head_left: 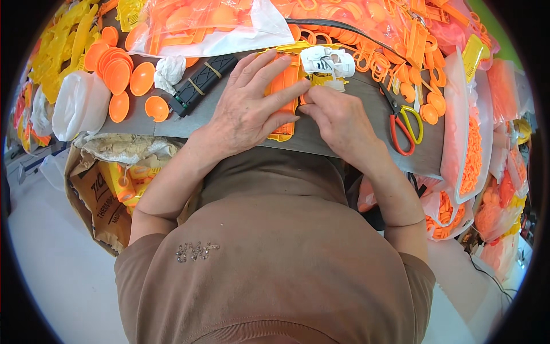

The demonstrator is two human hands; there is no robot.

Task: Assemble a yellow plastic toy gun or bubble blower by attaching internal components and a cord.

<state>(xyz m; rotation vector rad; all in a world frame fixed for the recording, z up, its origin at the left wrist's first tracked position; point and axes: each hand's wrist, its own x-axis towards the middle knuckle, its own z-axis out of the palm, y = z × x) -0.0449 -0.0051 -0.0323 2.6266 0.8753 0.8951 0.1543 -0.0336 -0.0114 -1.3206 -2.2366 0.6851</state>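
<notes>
Under my left hand (pixel 243 106) lies a long orange plastic part (pixel 281 129) with yellow edging, on the dark worktop. The left fingers are stretched out and spread across it. My right hand (pixel 341 117) is closed, its thumb and fingertips bent in against the part's right edge. Whatever those fingertips pinch is hidden. Just beyond the right hand sits a white plastic piece (pixel 326 61) with round shapes and dark markings, on a yellow base. Scissors (pixel 394 127) with red and yellow handles rest to the right of that hand.
A black bar (pixel 200 86) with a rubber band lies left of my hands, beside crumpled white tissue (pixel 170 71). Orange spoon-shaped pieces (pixel 116 74) cluster farther left. Bagged orange parts (pixel 195 23) fill the back. A paper sack (pixel 100 200) stands below the table's left edge.
</notes>
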